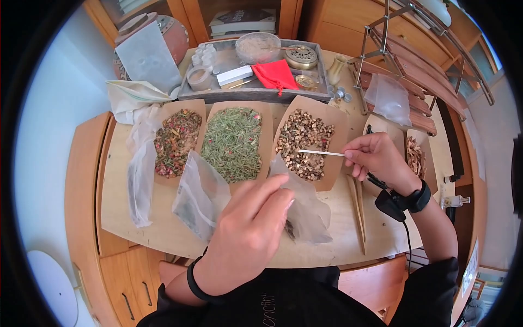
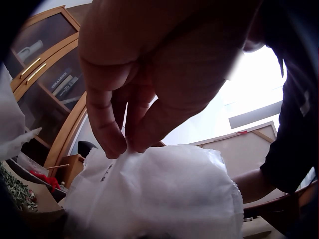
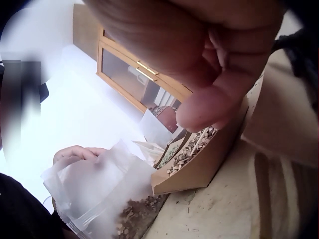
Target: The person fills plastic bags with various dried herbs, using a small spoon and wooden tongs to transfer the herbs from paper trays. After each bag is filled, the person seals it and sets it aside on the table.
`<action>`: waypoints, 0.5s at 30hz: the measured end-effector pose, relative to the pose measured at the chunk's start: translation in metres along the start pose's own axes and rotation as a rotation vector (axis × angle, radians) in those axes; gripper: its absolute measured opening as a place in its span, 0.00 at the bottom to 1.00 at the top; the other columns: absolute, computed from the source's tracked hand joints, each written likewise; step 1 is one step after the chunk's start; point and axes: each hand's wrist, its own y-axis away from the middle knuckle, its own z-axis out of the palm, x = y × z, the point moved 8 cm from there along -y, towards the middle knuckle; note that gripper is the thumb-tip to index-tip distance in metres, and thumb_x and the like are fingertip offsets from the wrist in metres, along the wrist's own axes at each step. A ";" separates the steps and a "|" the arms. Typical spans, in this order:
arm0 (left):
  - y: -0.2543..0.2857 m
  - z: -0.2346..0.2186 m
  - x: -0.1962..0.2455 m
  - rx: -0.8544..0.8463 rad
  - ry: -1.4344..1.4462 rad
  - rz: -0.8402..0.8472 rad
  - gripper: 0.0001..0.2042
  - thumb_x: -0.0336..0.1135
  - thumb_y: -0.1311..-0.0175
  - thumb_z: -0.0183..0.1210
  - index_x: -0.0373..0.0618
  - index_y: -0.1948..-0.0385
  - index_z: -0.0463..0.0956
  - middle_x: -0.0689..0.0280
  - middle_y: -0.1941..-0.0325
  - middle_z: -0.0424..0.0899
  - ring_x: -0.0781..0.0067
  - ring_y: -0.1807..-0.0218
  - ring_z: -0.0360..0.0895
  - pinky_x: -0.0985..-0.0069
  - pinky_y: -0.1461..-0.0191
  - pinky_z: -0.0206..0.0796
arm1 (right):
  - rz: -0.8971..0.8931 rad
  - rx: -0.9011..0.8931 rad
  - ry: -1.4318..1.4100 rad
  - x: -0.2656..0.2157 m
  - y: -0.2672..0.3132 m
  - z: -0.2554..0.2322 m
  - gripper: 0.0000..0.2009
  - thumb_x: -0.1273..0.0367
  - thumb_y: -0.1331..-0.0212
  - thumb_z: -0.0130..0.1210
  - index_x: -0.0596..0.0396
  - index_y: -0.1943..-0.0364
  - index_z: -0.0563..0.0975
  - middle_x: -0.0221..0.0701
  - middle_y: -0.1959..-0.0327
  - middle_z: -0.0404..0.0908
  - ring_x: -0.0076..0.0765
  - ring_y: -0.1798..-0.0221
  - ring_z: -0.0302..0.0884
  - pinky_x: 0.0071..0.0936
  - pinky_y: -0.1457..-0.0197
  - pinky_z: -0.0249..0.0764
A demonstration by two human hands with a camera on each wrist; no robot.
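My left hand [image 1: 248, 223] pinches the top edge of a translucent bag [image 1: 310, 212] between thumb and fingers, close in front of the table's middle. Brown bits [image 3: 139, 216] lie in the bag's lower part in the right wrist view. Between thumb and fingers, my right hand [image 1: 376, 158] holds a thin, pale, flat stick [image 1: 322, 153]. The stick's far end reaches over chopped brown pieces [image 1: 305, 131] in a cardboard tray [image 1: 339, 122]. In the right wrist view, my fingers hide the stick.
Trays of green needle-like leaves [image 1: 231, 144] and mixed dried petals [image 1: 177, 141] stand leftward, with more translucent bags [image 1: 201, 180] before them. Wooden tongs [image 1: 357, 218] lie right. A grey tray [image 1: 185, 94] at the back holds a red pouch [image 1: 275, 74]. A folding wooden rack [image 1: 419, 65] stands back right.
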 end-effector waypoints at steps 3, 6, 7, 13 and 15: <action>-0.001 -0.003 0.001 0.031 -0.021 -0.008 0.08 0.18 0.49 0.62 0.34 0.67 0.78 0.55 0.58 0.82 0.58 0.63 0.79 0.70 0.61 0.71 | 0.020 -0.005 -0.068 0.008 0.000 -0.005 0.07 0.74 0.37 0.55 0.68 0.62 0.78 0.32 0.74 0.80 0.21 0.78 0.78 0.16 0.77 0.76; 0.000 -0.002 0.003 0.037 -0.020 -0.011 0.08 0.18 0.49 0.62 0.34 0.67 0.78 0.55 0.58 0.82 0.58 0.63 0.79 0.71 0.61 0.72 | 0.020 0.000 -0.122 0.011 0.005 -0.009 0.08 0.74 0.37 0.55 0.67 0.61 0.78 0.32 0.74 0.81 0.20 0.78 0.78 0.15 0.77 0.76; 0.000 -0.002 0.004 0.041 -0.016 -0.011 0.08 0.18 0.49 0.62 0.34 0.67 0.78 0.55 0.58 0.82 0.59 0.64 0.79 0.71 0.61 0.72 | 0.011 0.001 -0.151 0.011 0.007 -0.010 0.08 0.74 0.37 0.55 0.67 0.61 0.78 0.32 0.73 0.81 0.19 0.78 0.77 0.15 0.77 0.76; 0.000 -0.002 0.006 0.066 -0.016 -0.001 0.07 0.19 0.49 0.62 0.34 0.67 0.78 0.56 0.58 0.82 0.59 0.65 0.79 0.71 0.63 0.71 | -0.015 0.045 -0.112 -0.009 0.036 -0.023 0.08 0.74 0.38 0.56 0.67 0.60 0.78 0.31 0.73 0.81 0.18 0.77 0.77 0.13 0.76 0.75; 0.000 -0.001 0.006 0.072 -0.020 -0.001 0.07 0.19 0.48 0.62 0.34 0.67 0.78 0.56 0.58 0.82 0.59 0.65 0.79 0.71 0.64 0.71 | -0.005 0.069 -0.078 -0.024 0.053 -0.026 0.07 0.74 0.38 0.56 0.66 0.61 0.79 0.30 0.74 0.81 0.17 0.78 0.76 0.13 0.77 0.75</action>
